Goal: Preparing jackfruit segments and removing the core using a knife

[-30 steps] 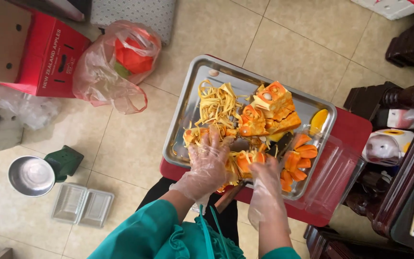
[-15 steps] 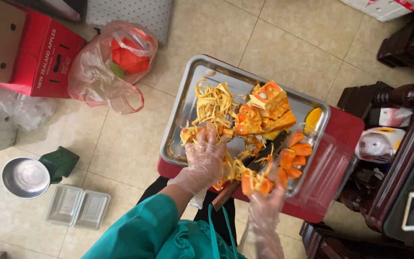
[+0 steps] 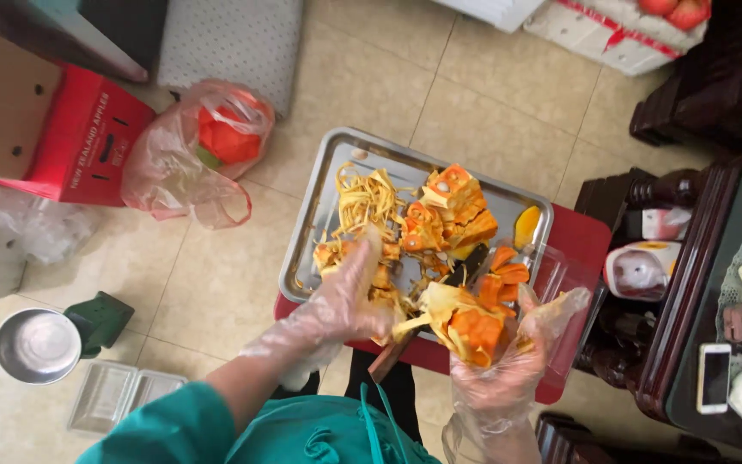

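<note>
A steel tray [image 3: 319, 215] on a red stool [image 3: 586, 241] holds orange pumpkin chunks [image 3: 453, 210] and a heap of pale yellow peel strips [image 3: 369, 199]. My right hand [image 3: 508, 369], in a clear plastic glove, is raised at the tray's near right corner and holds an orange pumpkin piece [image 3: 472, 326]. My left hand [image 3: 345, 296], also gloved, rests palm down on the scraps at the tray's near edge. A wooden knife handle [image 3: 386, 361] pokes out below the tray between my hands; the blade is hidden.
A plastic bag [image 3: 191, 159] with orange scraps and a red cardboard box [image 3: 88, 142] lie on the tiled floor at left. A steel bowl [image 3: 36, 346] and clear trays [image 3: 118, 395] sit at lower left. Dark wooden furniture with a phone [image 3: 713, 378] stands at right.
My right hand has lifted a pumpkin piece off the tray and pulled it toward me. My left hand has stayed on the scraps at the tray's near edge.
</note>
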